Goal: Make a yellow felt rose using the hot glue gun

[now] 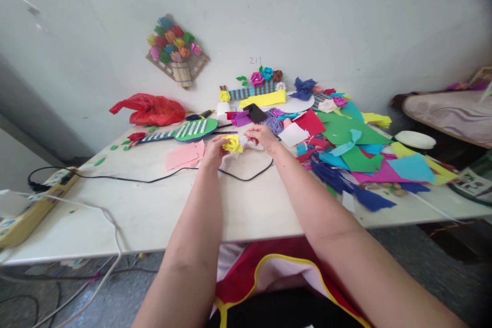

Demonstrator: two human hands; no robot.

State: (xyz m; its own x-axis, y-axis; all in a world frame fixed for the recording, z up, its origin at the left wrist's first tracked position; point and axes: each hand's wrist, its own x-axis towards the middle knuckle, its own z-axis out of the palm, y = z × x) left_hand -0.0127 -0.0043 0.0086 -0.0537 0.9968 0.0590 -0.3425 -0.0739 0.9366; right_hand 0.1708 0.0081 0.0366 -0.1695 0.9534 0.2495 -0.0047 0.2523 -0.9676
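Note:
My left hand (216, 152) is closed on a yellow paper flower (232, 144), held over the middle of the white table (257, 205). Just to its right, my right hand (263, 137) has its fingertips pinched together. A small whitish, translucent bit (243, 139) shows between those fingertips and the flower; its kind is too blurred to make out. Pink paper sheets (185, 156) lie to the left of my left hand. Beyond my hands are a dark phone (254, 113) and a tangle of purple-blue cord (274, 124).
Coloured paper scraps (346, 136) cover the right side. At the left are a green guitar-shaped craft (196, 129), a red plastic bag (151, 110) and a power strip (49, 200). A black cable (246, 180) crosses the table below my hands. Paper-flower crafts (261, 84) stand against the wall.

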